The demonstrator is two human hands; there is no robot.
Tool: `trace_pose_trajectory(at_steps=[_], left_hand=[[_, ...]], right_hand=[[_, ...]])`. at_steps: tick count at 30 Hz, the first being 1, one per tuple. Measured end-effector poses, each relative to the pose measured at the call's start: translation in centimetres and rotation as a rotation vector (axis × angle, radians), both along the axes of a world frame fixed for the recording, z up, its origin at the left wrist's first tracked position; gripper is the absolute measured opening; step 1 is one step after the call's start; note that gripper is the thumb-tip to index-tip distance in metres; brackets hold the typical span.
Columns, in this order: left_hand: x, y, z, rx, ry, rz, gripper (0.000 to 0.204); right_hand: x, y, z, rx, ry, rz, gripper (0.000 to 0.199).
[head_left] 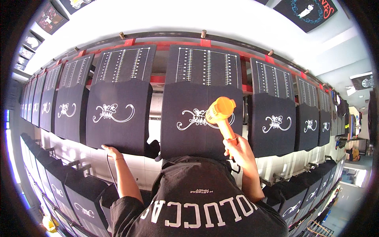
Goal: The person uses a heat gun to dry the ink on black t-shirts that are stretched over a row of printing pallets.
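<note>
Fabric on the left-centre board (pixel 118 116) lies under the left hand (pixel 109 150), whose fingers rest flat and spread on its lower edge, gripping nothing. At centre-right, the right hand (pixel 236 148) is clamped round the orange heat gun (pixel 221 112), nozzle aimed at the white print (pixel 193 118). Best judged: keep the gun sweeping evenly, off the cloth.

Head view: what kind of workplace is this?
Most likely a garment screen-printing shop: a long row of black shirts with the same white swirl print on platens, and the right hand aims an orange heat gun at one.
</note>
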State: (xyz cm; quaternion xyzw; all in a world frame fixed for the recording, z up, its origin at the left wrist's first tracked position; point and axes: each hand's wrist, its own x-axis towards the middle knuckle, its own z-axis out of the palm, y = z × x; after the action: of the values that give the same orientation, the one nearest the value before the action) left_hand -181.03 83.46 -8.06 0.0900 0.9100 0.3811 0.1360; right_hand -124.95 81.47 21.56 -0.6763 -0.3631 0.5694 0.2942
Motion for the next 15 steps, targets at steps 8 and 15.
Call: trace_pose_trajectory(at_steps=[8,15], left_hand=[[-1.8,-0.8,-1.3,0.025,-0.093,-0.049,0.063],[2.6,1.8,3.3,-0.049,-0.201,0.055,0.066]], right_hand=[[2.0,1.0,-0.3,-0.019,0.020,-0.026,0.034],[1.5,2.3,-0.9,0.015,0.096,-0.146,0.028]])
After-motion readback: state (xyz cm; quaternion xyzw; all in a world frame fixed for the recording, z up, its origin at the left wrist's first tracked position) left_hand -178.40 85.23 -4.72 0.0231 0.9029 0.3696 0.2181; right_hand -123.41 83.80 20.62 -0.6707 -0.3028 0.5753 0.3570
